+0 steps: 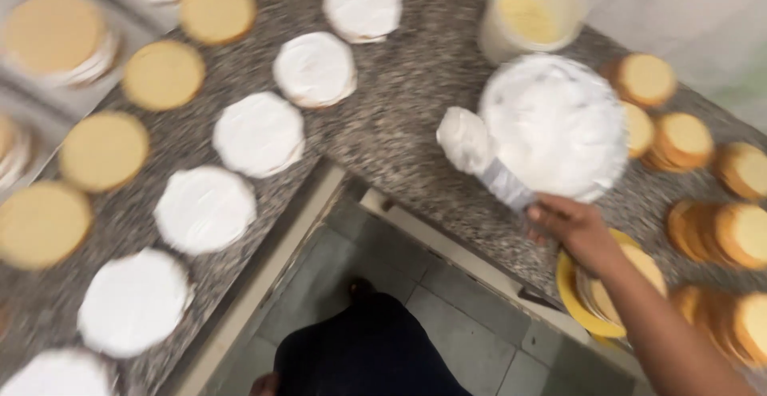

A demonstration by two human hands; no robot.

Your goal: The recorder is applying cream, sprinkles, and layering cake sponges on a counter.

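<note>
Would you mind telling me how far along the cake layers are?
Done: a row of cream-covered rounds on the granite counter. In hand: the right hand holds a cream-loaded spatula by the cream bowl. Left: bare sponge rounds and more stacked beside the bowl.

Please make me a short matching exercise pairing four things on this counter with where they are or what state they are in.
Things:
1. spatula
2. tub
3. yellow plate
4. plain cake rounds

Places or states:
A. at the counter's front edge, under the right hand
B. in a row along the left, uncoated
C. loaded with white cream, held by the right hand
D. at the back, behind the big cream bowl

Pairs: 1-C, 2-D, 3-A, 4-B
</note>
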